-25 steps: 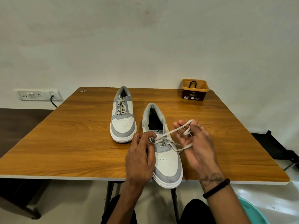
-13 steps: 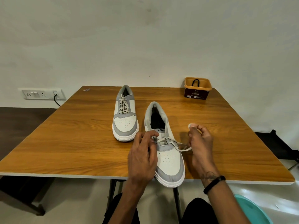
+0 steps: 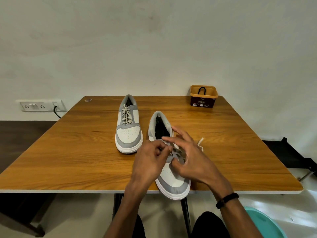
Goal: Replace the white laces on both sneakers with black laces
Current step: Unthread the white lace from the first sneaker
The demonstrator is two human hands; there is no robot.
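The near sneaker [image 3: 171, 179] lies on the counter [image 3: 68, 160] with its toe past the front edge, and both hands work over its eyelets. The left hand [image 3: 151, 160] has its fingers curled in at the shoe's tongue, seemingly pinching the white lace [image 3: 178, 152], though the lace between those fingers is too hidden to be sure. The right hand [image 3: 190, 155] hovers with its upper fingers spread, while its lower fingers curl down at the lace crossings; whether they grip the lace cannot be told. A loose lace end [image 3: 201, 141] trails onto the counter just beyond the right hand.

The likely trouble: a hard tug could slide the overhanging shoe off the edge, since neither hand visibly pins it down. The lace tip may also snag in an eyelet if pulled at an angle, and the loose end could tangle under the right hand.

The far sneaker [image 3: 128, 127] stands well apart to the left, fully laced in white and untouched. A black lace [image 3: 203, 90] sits in the tub [image 3: 203, 101] at the far right corner, out of easy reach. Nothing lies between the hands and the tub. A wall socket [image 3: 41, 105] is off to the left, and a teal bin [image 3: 267, 224] on the floor.
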